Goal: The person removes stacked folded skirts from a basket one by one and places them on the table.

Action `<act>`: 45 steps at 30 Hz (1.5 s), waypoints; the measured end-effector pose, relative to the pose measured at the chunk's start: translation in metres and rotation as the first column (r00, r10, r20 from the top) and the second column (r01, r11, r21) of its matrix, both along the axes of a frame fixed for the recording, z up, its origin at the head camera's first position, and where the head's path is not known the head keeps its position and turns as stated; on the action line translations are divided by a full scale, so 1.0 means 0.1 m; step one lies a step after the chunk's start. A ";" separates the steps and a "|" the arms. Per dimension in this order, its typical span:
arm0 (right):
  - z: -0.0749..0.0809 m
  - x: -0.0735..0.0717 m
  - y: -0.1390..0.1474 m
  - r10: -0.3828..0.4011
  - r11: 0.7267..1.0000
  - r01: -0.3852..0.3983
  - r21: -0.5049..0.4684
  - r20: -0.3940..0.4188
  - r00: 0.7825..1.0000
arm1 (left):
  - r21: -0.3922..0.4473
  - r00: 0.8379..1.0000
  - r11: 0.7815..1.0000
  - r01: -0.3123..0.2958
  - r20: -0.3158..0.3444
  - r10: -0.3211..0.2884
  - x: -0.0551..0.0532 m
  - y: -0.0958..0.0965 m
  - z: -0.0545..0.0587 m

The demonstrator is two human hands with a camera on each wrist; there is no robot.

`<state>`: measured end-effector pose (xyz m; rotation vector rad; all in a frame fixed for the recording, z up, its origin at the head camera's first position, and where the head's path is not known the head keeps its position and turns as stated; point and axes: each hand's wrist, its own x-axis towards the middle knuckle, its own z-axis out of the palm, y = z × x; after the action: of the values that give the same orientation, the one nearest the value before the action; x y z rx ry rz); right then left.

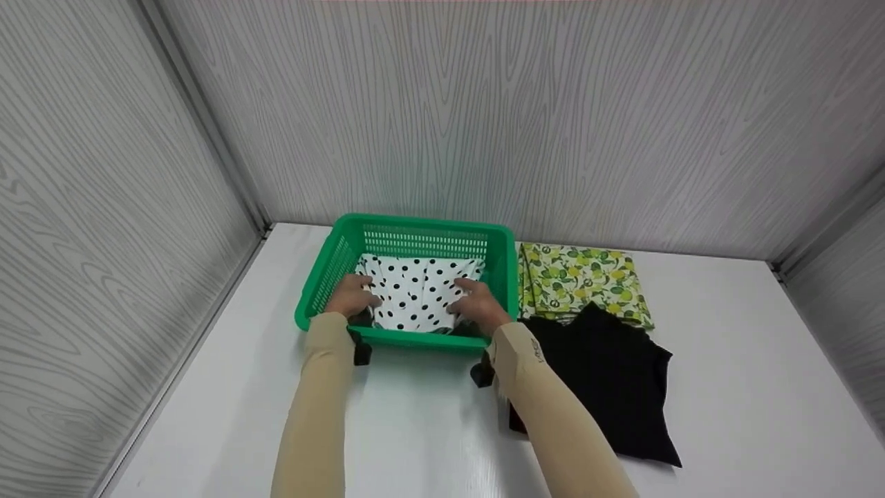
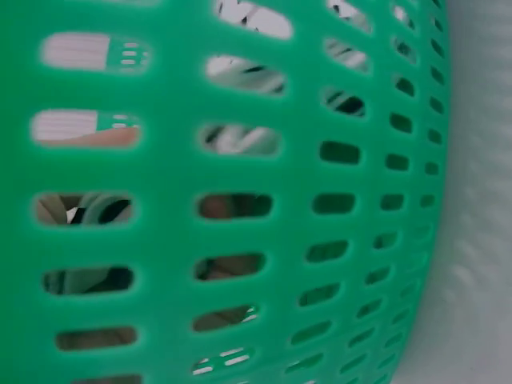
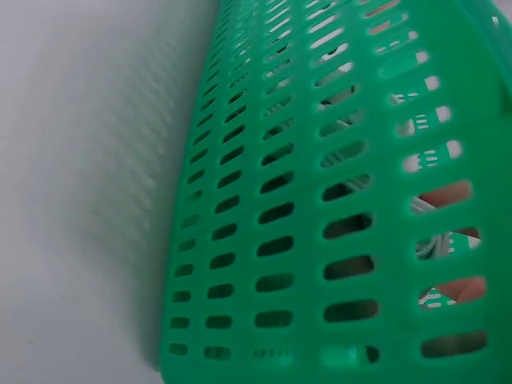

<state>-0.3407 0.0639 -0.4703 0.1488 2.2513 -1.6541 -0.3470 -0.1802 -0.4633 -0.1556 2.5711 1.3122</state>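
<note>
A folded white cloth with black dots point(image 1: 415, 290) lies inside a green plastic basket point(image 1: 429, 339). At its left side is my left hand point(image 1: 351, 296), reaching over the basket's near rim, with thumb and forefinger spread apart on the fabric. My right hand point(image 1: 480, 304) touches the opposite side in much the same way, fingertips on the dotted face. Some dark material shows beneath the cloth along its near edge. Both wrist views are mostly filled by the slotted basket wall point(image 2: 168, 168), with bits of fingers point(image 3: 446, 194) and dotted fabric glimpsed through the slots.
Just right of the basket, a folded cloth with a yellow and green lemon print point(image 1: 588, 283) lies on the white table point(image 1: 747, 387). A black cloth point(image 1: 608, 380) lies in front of it, partly under my right forearm. Grey wood-patterned panels point(image 1: 442, 111) enclose the table.
</note>
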 end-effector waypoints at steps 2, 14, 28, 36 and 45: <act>0.04 0.01 0.02 0.008 1.000 -0.009 -0.025 -0.021 1.000 | 0.034 0.999 0.999 -0.012 -0.029 0.013 0.02 -0.01 0.03; 0.39 0.05 0.17 0.068 0.994 -0.080 -0.078 -0.147 0.987 | 0.137 0.987 0.988 -0.075 -0.133 0.094 0.13 -0.01 0.28; 0.56 0.17 0.56 0.031 0.994 -0.049 -0.100 -0.175 0.984 | 0.160 0.968 0.985 -0.063 -0.231 0.099 0.25 0.24 0.48; 0.56 0.22 0.73 0.062 0.994 -0.082 -0.074 -0.244 0.968 | 0.238 0.963 0.970 -0.052 -0.245 0.112 0.34 0.34 0.47; 0.52 0.30 0.96 0.081 0.991 -0.109 -0.074 -0.307 0.948 | 0.224 0.949 0.974 -0.041 -0.296 0.109 0.43 0.57 0.40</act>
<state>-0.3103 0.1595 -0.4187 -0.2505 2.3501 -1.8265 -0.3042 -0.1228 -0.4237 -0.0084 2.6650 1.7584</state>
